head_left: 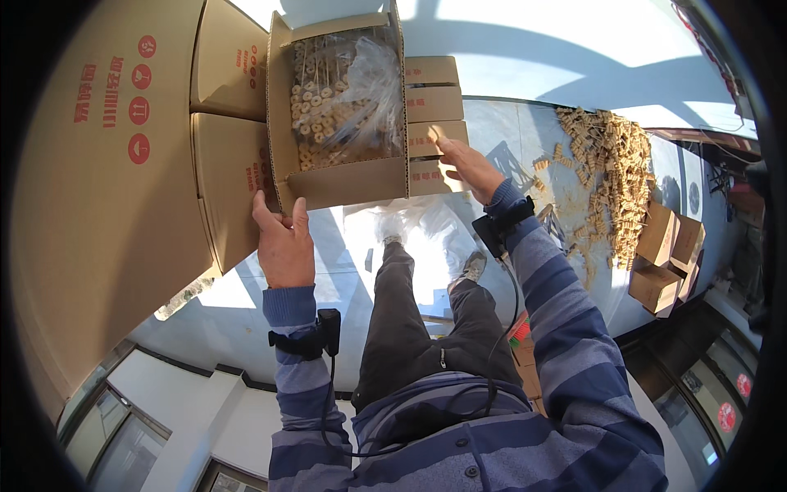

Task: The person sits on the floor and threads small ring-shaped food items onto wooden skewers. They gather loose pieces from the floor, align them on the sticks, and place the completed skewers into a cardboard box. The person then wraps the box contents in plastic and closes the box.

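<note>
An open cardboard box (348,182) stands in front of me at the top, its flaps raised. Inside lie many small tan ring-ended pieces (316,111), in rows, partly covered by a crumpled clear plastic bag (373,90). My left hand (287,246) is at the box's near left corner, thumb on one side and index finger on the other; the remaining fingers are curled and partly hidden. Off the box's right side is my right hand (471,168), fingers stretched out, holding nothing.
Closed cardboard cartons (234,176) stack up on the left, with more cartons (434,105) right of the open box. A heap of tan ribbed pieces (623,172) covers the floor at right, near several smaller boxes (668,254). White plastic sheeting (418,246) lies by my feet.
</note>
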Available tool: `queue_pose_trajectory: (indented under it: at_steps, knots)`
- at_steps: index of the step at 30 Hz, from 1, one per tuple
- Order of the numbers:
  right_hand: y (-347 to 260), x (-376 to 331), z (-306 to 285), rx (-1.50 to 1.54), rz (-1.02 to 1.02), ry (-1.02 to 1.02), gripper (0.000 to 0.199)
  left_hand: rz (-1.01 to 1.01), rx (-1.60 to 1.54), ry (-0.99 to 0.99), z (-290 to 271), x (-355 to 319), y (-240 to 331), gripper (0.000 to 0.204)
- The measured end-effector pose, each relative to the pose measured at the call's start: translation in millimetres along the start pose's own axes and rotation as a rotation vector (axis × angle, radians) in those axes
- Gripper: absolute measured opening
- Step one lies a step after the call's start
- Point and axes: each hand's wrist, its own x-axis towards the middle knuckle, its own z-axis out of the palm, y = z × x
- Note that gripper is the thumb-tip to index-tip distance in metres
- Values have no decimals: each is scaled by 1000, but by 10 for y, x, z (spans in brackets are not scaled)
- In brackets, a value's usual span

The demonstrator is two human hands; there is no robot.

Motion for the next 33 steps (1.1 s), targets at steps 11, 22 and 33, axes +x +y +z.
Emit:
queue_pose_trajectory:
  at_steps: [11, 22, 33]
  knots:
    - [3008, -2728, -1289, 219, 481, 375, 38, 111, 381, 26, 249, 460, -643, 33]
    - [4626, -4095, -1355, 664, 412, 209, 32, 97, 471, 39, 366, 821, -1023, 37]
    - [3310, -3598, -1076, -21, 96, 396, 40, -220, 112, -311, -209, -115, -627, 53]
